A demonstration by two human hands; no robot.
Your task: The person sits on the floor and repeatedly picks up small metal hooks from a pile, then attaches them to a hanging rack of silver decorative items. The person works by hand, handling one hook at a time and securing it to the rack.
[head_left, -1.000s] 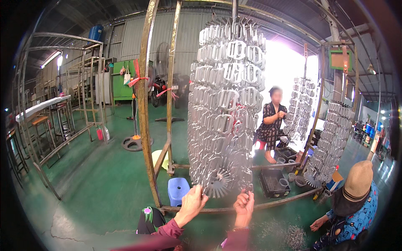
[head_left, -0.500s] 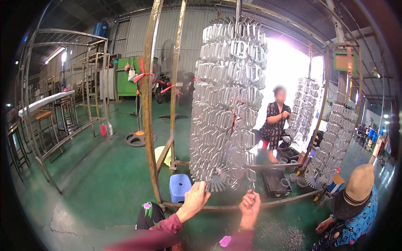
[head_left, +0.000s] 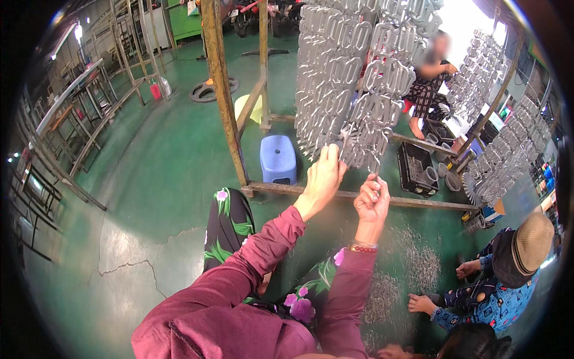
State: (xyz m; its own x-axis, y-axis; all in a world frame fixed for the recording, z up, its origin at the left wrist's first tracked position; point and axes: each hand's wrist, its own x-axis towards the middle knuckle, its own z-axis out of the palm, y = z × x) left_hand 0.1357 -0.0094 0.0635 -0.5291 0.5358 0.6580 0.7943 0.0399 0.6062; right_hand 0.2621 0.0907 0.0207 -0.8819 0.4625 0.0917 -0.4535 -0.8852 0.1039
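Observation:
Silvery oval metal links (head_left: 335, 78) hang in a tall, many-tiered cluster in front of me, above a round fan of metal prongs (head_left: 348, 139). My left hand (head_left: 323, 179) is closed at the cluster's lower edge, left of that fan; its fingers cover whatever they hold. Just to the right, my right hand (head_left: 372, 202) pinches the bottom end of a hanging metal link (head_left: 373, 163) between thumb and fingers. Both hands are close together below the cluster, with the forearms in maroon sleeves.
A wooden frame post (head_left: 224, 90) and a low bar (head_left: 335, 192) surround the cluster. A blue stool (head_left: 278, 158) stands at its left, a black crate (head_left: 418, 170) at its right. A co-worker in a straw hat (head_left: 534, 242) sits at right; another person sits beyond by a similar hanging cluster (head_left: 478, 69).
My view has tilted downward, so my legs, sleeves and more people at lower right now show. Both hands stay at the bottom of the hanging links.

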